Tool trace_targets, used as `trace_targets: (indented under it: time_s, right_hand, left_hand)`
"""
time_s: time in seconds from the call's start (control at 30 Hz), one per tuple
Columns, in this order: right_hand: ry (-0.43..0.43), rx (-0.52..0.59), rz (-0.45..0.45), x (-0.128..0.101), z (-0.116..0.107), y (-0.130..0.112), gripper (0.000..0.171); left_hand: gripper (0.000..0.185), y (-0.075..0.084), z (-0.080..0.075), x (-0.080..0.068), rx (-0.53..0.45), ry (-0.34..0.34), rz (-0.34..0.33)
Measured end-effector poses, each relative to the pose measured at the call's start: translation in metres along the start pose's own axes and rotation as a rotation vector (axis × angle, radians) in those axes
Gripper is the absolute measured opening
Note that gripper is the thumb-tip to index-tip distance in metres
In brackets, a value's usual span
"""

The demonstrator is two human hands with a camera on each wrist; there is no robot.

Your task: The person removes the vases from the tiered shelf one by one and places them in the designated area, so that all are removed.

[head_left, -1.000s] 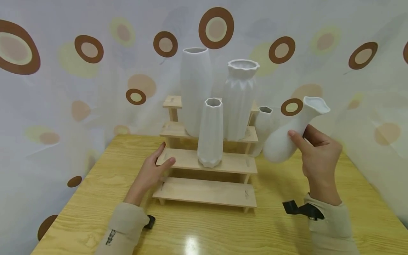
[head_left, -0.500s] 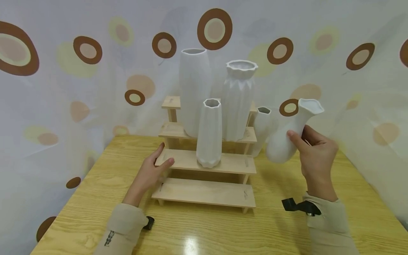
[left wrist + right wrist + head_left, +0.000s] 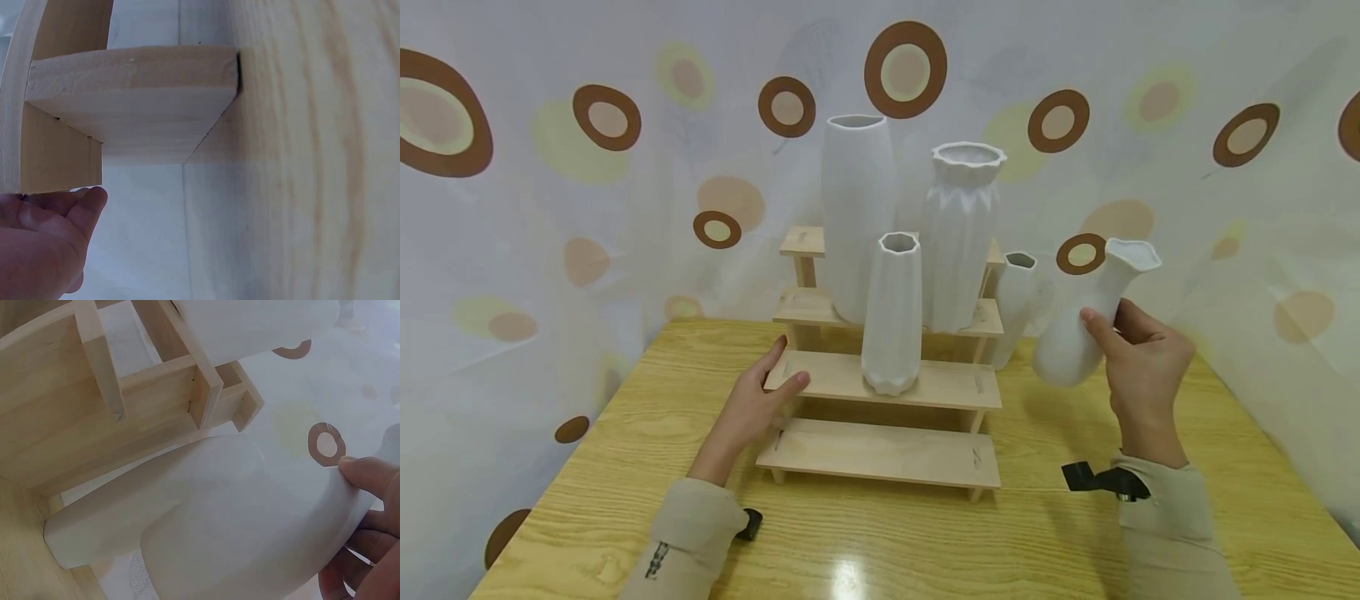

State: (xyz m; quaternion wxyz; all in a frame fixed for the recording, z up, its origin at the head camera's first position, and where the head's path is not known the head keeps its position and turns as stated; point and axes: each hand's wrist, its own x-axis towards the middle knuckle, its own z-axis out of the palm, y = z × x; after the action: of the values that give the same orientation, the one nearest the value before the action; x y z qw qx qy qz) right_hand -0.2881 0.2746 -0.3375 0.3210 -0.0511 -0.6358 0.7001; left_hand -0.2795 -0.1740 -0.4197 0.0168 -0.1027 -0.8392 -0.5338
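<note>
In the head view, my right hand (image 3: 1146,367) pinches a white vase (image 3: 1075,346) with a flared wavy rim. It hangs tilted above the table, right of the tiered wooden stand (image 3: 880,454), its rim leaning right. My left hand (image 3: 747,412) grips the left end of the stand's second tier from the bottom, thumb on top. A slim ribbed vase (image 3: 892,325) stands on that tier. Higher up are a tall smooth vase (image 3: 857,208) and a pleated vase (image 3: 961,250). The right wrist view shows the held vase (image 3: 244,525) overlapping another white vase (image 3: 106,512).
A white vase with an angular mouth (image 3: 1017,292) stands on the wooden table (image 3: 880,546) behind the stand's right side. The stand's lowest tier (image 3: 850,450) is bare. A patterned cloth (image 3: 647,192) hangs around the table's back and sides.
The vase in my right hand has sunk slightly and become a little more upright. The right hand has drifted slightly left. My left hand keeps its hold on the stand.
</note>
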Motion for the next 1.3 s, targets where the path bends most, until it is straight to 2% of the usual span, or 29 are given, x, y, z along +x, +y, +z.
trace_targets:
  time_s: [0.2, 0.33, 0.37, 0.47, 0.57, 0.6, 1.07, 1.3]
  right_hand:
    - [0.002, -0.037, -0.003, 0.003, 0.002, 0.009, 0.049]
    - [0.012, -0.056, -0.024, 0.005, 0.002, 0.015, 0.049]
    - [0.014, -0.053, -0.023, 0.006, 0.002, 0.016, 0.049]
    - [0.016, -0.043, -0.024, 0.008, 0.003, 0.020, 0.050]
    - [0.020, -0.051, -0.017, 0.009, 0.004, 0.022, 0.050]
    - [0.023, -0.059, -0.018, 0.009, 0.004, 0.022, 0.050]
    - [0.066, -0.141, 0.075, 0.016, 0.006, 0.041, 0.054]
    - [0.073, -0.197, 0.051, 0.017, 0.006, 0.046, 0.052]
  left_hand:
    - [0.082, 0.000, 0.000, 0.000, -0.015, -0.007, -0.007]
    - [0.078, 0.017, -0.002, -0.006, -0.024, -0.027, -0.027]
    - [0.078, 0.017, -0.002, -0.006, -0.023, -0.028, -0.025]
    - [0.080, 0.013, -0.002, -0.005, -0.015, -0.021, -0.014]
    - [0.084, -0.002, 0.000, 0.000, -0.010, -0.008, 0.005]
    - [0.084, -0.002, 0.000, 0.000, -0.009, -0.006, 0.004]
    - [0.082, -0.004, 0.000, -0.001, -0.009, -0.005, -0.008]
    - [0.079, 0.004, -0.001, -0.001, -0.034, -0.020, -0.025]
